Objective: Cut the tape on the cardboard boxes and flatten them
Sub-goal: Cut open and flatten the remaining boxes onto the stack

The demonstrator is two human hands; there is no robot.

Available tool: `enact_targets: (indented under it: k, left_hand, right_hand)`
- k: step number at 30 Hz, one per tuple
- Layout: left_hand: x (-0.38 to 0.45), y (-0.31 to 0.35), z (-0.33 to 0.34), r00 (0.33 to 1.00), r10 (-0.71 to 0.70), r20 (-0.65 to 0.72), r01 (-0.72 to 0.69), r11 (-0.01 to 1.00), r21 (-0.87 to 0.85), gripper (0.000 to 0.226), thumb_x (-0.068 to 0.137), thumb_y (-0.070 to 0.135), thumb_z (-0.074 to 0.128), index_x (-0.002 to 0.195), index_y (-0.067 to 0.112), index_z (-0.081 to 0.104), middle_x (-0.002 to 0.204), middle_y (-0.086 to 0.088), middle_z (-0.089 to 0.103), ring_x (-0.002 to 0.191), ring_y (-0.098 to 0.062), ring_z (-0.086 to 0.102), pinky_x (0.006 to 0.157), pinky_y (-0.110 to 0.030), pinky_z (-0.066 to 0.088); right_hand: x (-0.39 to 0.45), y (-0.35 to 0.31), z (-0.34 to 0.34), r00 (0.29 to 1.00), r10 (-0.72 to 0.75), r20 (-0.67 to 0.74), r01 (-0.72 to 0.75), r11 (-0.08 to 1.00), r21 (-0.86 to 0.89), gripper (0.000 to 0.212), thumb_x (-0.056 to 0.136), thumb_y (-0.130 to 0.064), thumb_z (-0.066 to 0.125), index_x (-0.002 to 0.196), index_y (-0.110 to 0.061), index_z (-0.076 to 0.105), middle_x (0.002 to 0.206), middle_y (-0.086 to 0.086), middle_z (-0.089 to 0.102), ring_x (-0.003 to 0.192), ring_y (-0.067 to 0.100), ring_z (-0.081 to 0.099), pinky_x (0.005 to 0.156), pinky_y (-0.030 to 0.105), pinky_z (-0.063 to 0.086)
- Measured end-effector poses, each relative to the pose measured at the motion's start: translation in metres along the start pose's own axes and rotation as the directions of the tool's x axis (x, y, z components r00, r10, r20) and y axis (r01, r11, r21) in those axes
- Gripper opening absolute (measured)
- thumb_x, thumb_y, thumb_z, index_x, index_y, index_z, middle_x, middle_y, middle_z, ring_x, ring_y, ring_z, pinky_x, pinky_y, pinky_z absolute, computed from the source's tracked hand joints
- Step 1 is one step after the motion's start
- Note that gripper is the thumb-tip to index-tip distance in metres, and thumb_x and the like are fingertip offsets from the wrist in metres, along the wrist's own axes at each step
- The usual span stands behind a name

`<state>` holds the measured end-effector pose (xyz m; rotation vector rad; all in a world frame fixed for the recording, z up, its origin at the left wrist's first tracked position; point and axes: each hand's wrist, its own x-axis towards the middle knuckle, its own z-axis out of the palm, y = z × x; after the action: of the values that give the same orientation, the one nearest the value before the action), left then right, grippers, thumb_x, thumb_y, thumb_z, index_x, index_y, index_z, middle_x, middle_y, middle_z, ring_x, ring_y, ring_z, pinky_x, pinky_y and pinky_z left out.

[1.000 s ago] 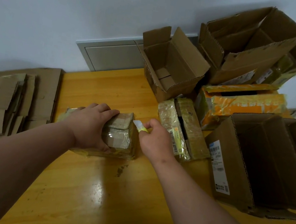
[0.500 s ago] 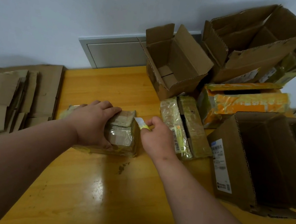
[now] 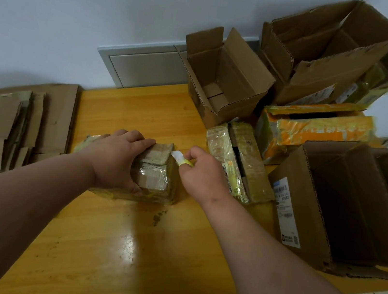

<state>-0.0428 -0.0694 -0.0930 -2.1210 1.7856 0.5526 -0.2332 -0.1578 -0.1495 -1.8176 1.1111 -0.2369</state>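
- I see the yellow wooden table (image 3: 101, 246) filling most of the view; I place everything else from the small taped box at its middle.
- Right of that box and nearest me, a big open carton (image 3: 346, 206) lies on its side, mouth up and toward me.
- Far right and behind, another large open carton (image 3: 330, 49) sits on top of an orange-wrapped box (image 3: 317, 130).
- Left of the taped box, a stack of flattened cardboard (image 3: 13, 123) lies at the table's edge.
- Behind and right, a smaller open box (image 3: 223, 80) tilts toward me.
- Just right, a tape-wrapped flat box (image 3: 236, 158) lies on the table.
- The small taped box (image 3: 155, 178) rests on the tabletop, glossy with tape.
- My left hand (image 3: 119, 160) grips it from above, fingers together over the far edge, thumb on the near side.
- My right hand (image 3: 201, 173) pinches a small yellow-and-white cutter (image 3: 181, 158) at the box's upper right corner; whether it touches I cannot tell.
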Motion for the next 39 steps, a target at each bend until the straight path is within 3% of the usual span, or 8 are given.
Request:
enact_targets:
  k: [5,11,15,18,21,25,29,39]
  left_hand:
    - [-0.003,0.0,0.001,1.0,0.002,0.016,-0.002,1.0,0.005,0.124,0.059,0.071,0.076,0.157,0.033,0.011,0.149,0.008,0.029,0.133,-0.02,0.032,0.113,-0.046,0.034]
    - [-0.005,0.001,0.002,1.0,0.007,-0.001,-0.007,1.0,0.002,0.121,0.06,0.071,0.076,0.157,0.034,0.014,0.148,0.009,0.032,0.132,-0.019,0.034,0.113,-0.047,0.034]
    - [-0.005,0.002,0.0,1.0,-0.001,-0.004,0.001,1.0,-0.018,0.119,0.059,0.069,0.078,0.156,0.035,0.018,0.146,0.009,0.035,0.131,-0.019,0.036,0.112,-0.045,0.036]
    - [-0.005,0.002,0.0,1.0,-0.003,-0.011,0.003,1.0,-0.027,0.118,0.059,0.068,0.079,0.156,0.035,0.02,0.147,0.008,0.036,0.131,-0.019,0.037,0.111,-0.044,0.036]
    - [-0.004,0.002,-0.001,1.0,-0.007,-0.01,0.007,1.0,-0.03,0.118,0.059,0.067,0.079,0.155,0.035,0.019,0.147,0.008,0.036,0.131,-0.019,0.037,0.111,-0.044,0.035]
    - [-0.003,0.002,-0.001,1.0,-0.022,-0.005,0.022,0.999,-0.039,0.118,0.059,0.067,0.08,0.156,0.035,0.02,0.147,0.008,0.036,0.132,-0.02,0.037,0.111,-0.045,0.035]
    - [-0.004,0.003,-0.001,1.0,-0.026,-0.004,0.026,0.999,-0.032,0.119,0.059,0.068,0.08,0.156,0.035,0.019,0.148,0.009,0.035,0.132,-0.02,0.036,0.111,-0.044,0.035]
    - [0.0,0.001,-0.003,1.0,-0.021,0.004,0.021,0.999,-0.04,0.12,0.06,0.067,0.08,0.156,0.034,0.017,0.15,0.007,0.033,0.134,-0.02,0.035,0.112,-0.045,0.034]
  right_hand:
    - [-0.003,0.002,0.002,1.0,0.009,0.005,-0.009,0.997,0.076,0.011,0.085,-0.023,0.056,0.086,-0.033,0.052,0.072,-0.007,0.055,0.062,0.017,0.053,0.058,0.031,0.045]
    - [-0.025,0.011,0.016,1.0,0.017,-0.025,-0.015,0.997,0.071,0.009,0.083,-0.031,0.051,0.085,-0.039,0.047,0.067,-0.006,0.058,0.052,0.014,0.051,0.046,0.028,0.038]
    - [-0.032,0.012,0.02,1.0,0.006,-0.022,-0.004,0.995,0.101,0.014,0.08,-0.036,0.048,0.088,-0.047,0.046,0.076,-0.006,0.063,0.057,0.018,0.056,0.054,0.038,0.051]
    - [-0.036,0.016,0.02,1.0,-0.003,-0.01,0.005,0.992,0.128,0.019,0.081,-0.034,0.05,0.08,-0.053,0.049,0.074,-0.005,0.063,0.054,0.016,0.053,0.053,0.036,0.048]
    - [-0.039,0.02,0.017,1.0,0.004,-0.002,-0.003,0.991,0.136,0.026,0.085,-0.029,0.055,0.077,-0.053,0.051,0.081,-0.006,0.067,0.068,0.014,0.063,0.058,0.036,0.053]
    - [-0.026,0.021,0.007,0.998,0.029,-0.063,-0.018,0.986,0.167,0.02,0.087,-0.023,0.057,0.079,-0.041,0.052,0.062,-0.009,0.053,0.048,0.007,0.044,0.047,0.028,0.035]
    - [-0.015,0.016,0.008,0.999,0.028,-0.041,-0.024,0.994,0.106,0.014,0.087,-0.024,0.053,0.089,-0.037,0.049,0.066,-0.008,0.055,0.054,0.013,0.049,0.049,0.026,0.035]
    - [-0.005,0.003,0.01,0.999,-0.034,0.028,0.033,0.999,0.014,0.013,0.083,-0.031,0.052,0.09,-0.041,0.048,0.066,-0.009,0.053,0.059,0.017,0.052,0.051,0.027,0.036]
